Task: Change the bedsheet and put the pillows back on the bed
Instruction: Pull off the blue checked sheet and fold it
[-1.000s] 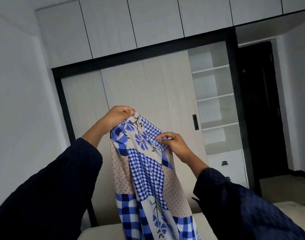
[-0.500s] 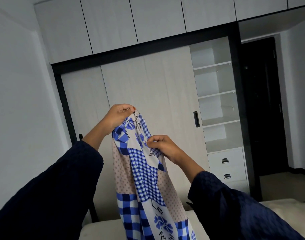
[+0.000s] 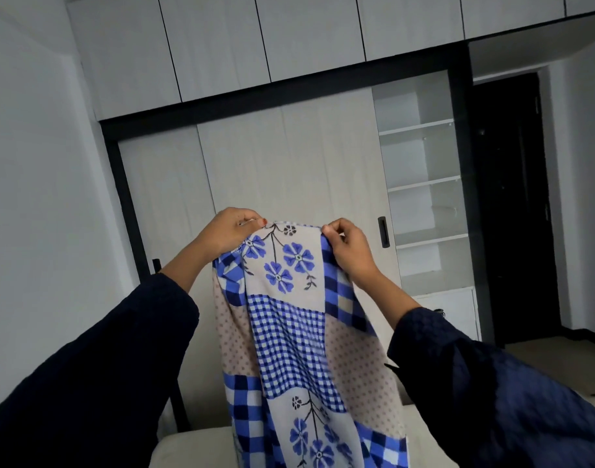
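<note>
Left hand [image 3: 226, 231] and right hand [image 3: 348, 251] each pinch the top edge of the sheet [image 3: 289, 325], which hangs bunched over the bed [image 3: 194, 447]. Risk: a fingertip pinch slips and drops a corner, or the twisted folds spread crooked. Far shelves [image 3: 421, 184]: no contents visible.

wardrobe [image 3: 289, 170] panels shut | shelves [image 3: 421, 182] to their right | cabinets [image 3: 215, 45] above | possibly a dark door [image 3: 512, 204] beyond

Matt printed cloth bedsheet [image 3: 289, 319], pale wood-grain wardrobe door [image 3: 289, 163], quilted sleeve [image 3: 491, 383]
</note>
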